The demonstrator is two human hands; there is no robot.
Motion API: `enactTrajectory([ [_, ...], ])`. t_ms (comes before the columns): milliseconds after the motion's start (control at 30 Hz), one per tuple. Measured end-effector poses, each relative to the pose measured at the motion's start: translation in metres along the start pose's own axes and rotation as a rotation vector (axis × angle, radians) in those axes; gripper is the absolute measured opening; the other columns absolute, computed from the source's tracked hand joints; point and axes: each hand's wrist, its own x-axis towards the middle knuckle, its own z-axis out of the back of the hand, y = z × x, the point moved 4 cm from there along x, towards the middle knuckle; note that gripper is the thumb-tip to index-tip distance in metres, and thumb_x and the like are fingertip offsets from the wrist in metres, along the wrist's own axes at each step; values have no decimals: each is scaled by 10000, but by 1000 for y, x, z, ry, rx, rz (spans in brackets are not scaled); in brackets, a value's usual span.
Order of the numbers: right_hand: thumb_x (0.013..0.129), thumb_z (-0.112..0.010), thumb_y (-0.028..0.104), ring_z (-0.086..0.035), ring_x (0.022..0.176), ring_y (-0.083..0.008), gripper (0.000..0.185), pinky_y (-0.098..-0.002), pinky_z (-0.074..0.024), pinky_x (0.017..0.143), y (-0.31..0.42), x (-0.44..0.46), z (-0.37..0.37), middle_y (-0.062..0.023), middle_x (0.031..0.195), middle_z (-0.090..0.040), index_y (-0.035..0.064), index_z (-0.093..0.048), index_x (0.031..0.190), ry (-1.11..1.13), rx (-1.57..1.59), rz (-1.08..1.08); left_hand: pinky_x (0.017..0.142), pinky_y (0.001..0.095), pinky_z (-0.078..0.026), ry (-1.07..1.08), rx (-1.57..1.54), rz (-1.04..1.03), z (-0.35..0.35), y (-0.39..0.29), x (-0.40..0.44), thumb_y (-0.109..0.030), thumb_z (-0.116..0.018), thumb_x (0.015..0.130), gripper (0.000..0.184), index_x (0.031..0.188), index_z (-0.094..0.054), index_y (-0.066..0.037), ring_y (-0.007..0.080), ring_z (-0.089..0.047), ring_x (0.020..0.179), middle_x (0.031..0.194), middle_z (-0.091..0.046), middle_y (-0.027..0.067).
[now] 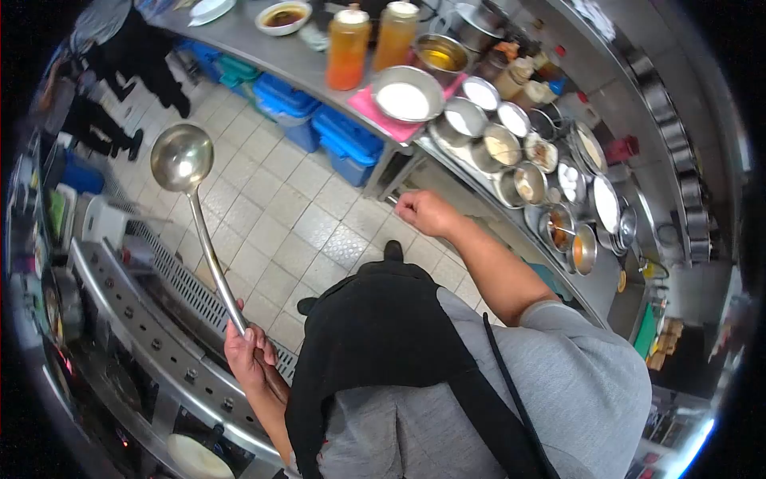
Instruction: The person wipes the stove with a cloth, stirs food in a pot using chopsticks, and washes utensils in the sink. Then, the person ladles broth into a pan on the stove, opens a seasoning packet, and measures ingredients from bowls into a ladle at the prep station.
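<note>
A long-handled metal ladle [183,160] is raised over the floor at left, its bowl pointing away from me. My left hand [250,351] is wrapped round the lower part of its handle, beside the metal front of the stove. My right hand [425,212] is held out near the corner of the counter on the right, fingers curled into a loose fist. Nothing shows in that hand. Closest to it on the counter are a steel bowl of white contents [404,96] on a pink cloth and several metal containers of ingredients.
The stove [152,335] with pans runs along my left. Blue lidded bins [349,144] stand under the far counter, which bears two orange squeeze bottles [349,49] and a bowl of dark sauce [283,17]. Other people [132,56] stand at upper left on the tiled floor [271,207].
</note>
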Motion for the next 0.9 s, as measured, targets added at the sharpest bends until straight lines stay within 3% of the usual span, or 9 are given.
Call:
enactTrajectory([
  [67, 836, -580, 255, -609, 799, -329, 221, -388, -478, 727, -31, -24, 52, -160, 873, -642, 50, -633, 904, -184, 13, -127, 317, 207, -342, 69, 36, 25, -48, 6, 10, -163, -559, 873, 556, 1334, -313, 27, 96, -410, 348, 592, -443, 25],
  [167, 830, -598, 174, -582, 662, -156, 236, -299, -473, 619, -105, -64, 127, -103, 756, -624, 80, -611, 1045, -574, 235, -320, 317, 204, -340, 221, 2, 70, -111, 23, 25, -157, -559, 871, 557, 1330, -313, 41, 94, -408, 348, 590, -441, 30],
  [200, 814, -627, 177, -555, 614, -141, 309, -284, -461, 576, -134, -77, 152, -79, 742, -618, 61, -584, 1097, -712, 180, -437, 322, 192, -341, 244, -3, 87, -131, 30, 29, -156, -554, 873, 551, 1326, -320, 50, 89, -405, 350, 590, -440, 33],
  [233, 810, -644, 204, -540, 600, -125, 379, -273, -453, 561, -184, -86, 166, -61, 747, -614, 32, -560, 1136, -845, 367, -357, 322, 192, -341, 248, 6, 97, -148, 38, 34, -156, -554, 873, 551, 1326, -320, 50, 89, -405, 350, 590, -440, 33],
  [300, 814, -658, 241, -525, 593, -107, 473, -258, -440, 540, -193, -101, 202, -45, 749, -595, -25, -513, 1177, -916, 333, -581, 308, 192, -328, 319, 65, 152, -182, 54, 43, -167, -534, 883, 538, 1326, -320, 50, 89, -397, 337, 579, -436, 28],
  [400, 813, -663, 233, -512, 573, -96, 419, -243, -418, 500, -215, -100, 219, -37, 751, -601, -29, -552, 1120, -849, 581, -670, 311, 188, -331, 376, 104, 237, -227, 69, 46, -154, -547, 862, 533, 1312, -353, 56, 86, -391, 339, 585, -440, 35],
  [600, 858, -603, 199, -477, 512, -65, 214, -210, -376, 445, -224, -67, 218, -6, 696, -577, 6, -621, 949, -663, 895, -495, 395, 186, -368, 448, 278, 401, -260, 75, 36, -99, -524, 856, 556, 1362, -327, 20, 84, -423, 439, 639, -493, 48],
  [767, 922, -519, 186, -475, 520, -53, 214, -212, -388, 450, -194, -56, 199, -1, 728, -585, 19, -613, 1019, -558, 733, -396, 401, 191, -374, 444, 354, 434, -268, 71, 31, -86, -518, 860, 540, 1359, -337, 13, 85, -439, 443, 647, -504, 34],
  [900, 939, -473, 174, -511, 523, -77, 251, -223, -417, 456, -180, -67, 201, -39, 783, -624, -9, -593, 1062, -687, 469, -299, 403, 193, -379, 407, 386, 406, -268, 71, 32, -90, -513, 869, 539, 1364, -327, 12, 87, -442, 438, 649, -508, 35],
])
